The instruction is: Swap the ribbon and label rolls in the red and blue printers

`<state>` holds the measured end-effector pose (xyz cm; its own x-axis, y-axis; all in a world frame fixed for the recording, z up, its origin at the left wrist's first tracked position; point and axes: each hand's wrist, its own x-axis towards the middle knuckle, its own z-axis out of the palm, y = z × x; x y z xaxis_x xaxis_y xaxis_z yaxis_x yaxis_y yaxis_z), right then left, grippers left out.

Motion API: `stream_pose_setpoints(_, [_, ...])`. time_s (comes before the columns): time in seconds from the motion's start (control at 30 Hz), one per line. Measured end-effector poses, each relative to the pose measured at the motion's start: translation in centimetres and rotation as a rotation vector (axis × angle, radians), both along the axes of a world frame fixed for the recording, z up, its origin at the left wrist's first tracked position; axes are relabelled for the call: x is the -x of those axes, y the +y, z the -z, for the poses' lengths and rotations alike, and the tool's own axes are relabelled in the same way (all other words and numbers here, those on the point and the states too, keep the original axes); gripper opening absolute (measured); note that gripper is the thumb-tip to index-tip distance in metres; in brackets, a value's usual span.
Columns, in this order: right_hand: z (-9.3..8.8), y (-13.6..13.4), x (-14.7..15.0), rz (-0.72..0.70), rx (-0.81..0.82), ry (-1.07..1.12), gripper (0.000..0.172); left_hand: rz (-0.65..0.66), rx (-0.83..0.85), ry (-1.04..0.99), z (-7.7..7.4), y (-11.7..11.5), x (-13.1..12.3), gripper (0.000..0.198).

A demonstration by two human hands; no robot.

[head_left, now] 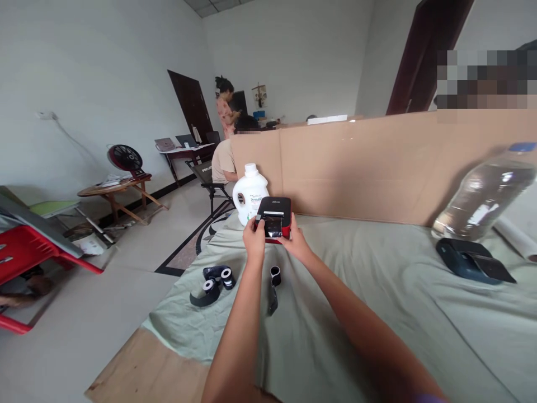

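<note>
A small black and red label printer [274, 215] sits on the grey-green cloth [377, 268] near the table's far left edge. My left hand [254, 238] grips its left side, thumb up on the front opening. My right hand [296, 239] holds its right side with fingers wrapped round it. Just nearer to me lie a small roll with a dark trailing strip [274, 282] and two more rolls on a dark strip [213, 284]. A white jug [249, 193] stands right behind the printer.
A tall cardboard wall [377, 162] runs along the table's far side. At the right are a clear plastic bottle [482, 196], a dark blue device [470, 260] and a white paper roll [518, 240]. One person sits [222, 162] and another stands [225, 109] beyond the table; a red chair [25, 252] is at left.
</note>
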<state>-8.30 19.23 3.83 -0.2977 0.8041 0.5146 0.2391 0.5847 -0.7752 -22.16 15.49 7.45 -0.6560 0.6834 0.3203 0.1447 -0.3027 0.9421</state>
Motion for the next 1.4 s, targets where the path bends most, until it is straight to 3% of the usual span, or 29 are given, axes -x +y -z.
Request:
stream_pose_setpoints(0.1, [-1.7, -2.1, -5.3, 0.053, 0.001, 0.060, 0.109, 0.152, -0.192, -0.022, -2.5, -2.4, -4.7, 0.023])
stream_pose_setpoints(0.2, [-2.3, -5.8, -11.8, 0.091, -0.050, 0.068, 0.106, 0.297, -0.226, -0.024, -3.3, -5.9, -10.2, 0.025])
stream_pose_setpoints(0.33, [-1.3, -11.3, -19.5, 0.203, -0.097, 0.002, 0.104, 0.485, -0.231, -0.096, -1.1, -10.3, -16.8, 0.027])
stream_pose_setpoints(0.47, [0.8, -14.5, -23.3, 0.299, -0.113, -0.076, 0.099, 0.543, -0.204, -0.159, 2.2, -12.3, -20.6, 0.033])
stream_pose_setpoints(0.67, [3.5, -14.4, -23.7, 0.250, -0.062, -0.073, 0.098, 0.503, -0.141, -0.174, 5.4, -12.0, -21.4, 0.037])
stream_pose_setpoints(0.87, [4.1, -14.5, -23.5, 0.213, -0.002, -0.088, 0.100, 0.490, -0.092, -0.131, 7.2, -11.8, -20.9, 0.036])
stream_pose_setpoints(1.27, [4.2, -14.5, -23.8, 0.259, 0.019, -0.103, 0.105, 0.493, -0.076, -0.099, 6.5, -12.1, -20.4, 0.044])
stream_pose_setpoints(1.4, [4.1, -14.5, -23.7, 0.269, 0.024, -0.069, 0.105, 0.530, -0.073, -0.033, 6.4, -11.8, -19.9, 0.033])
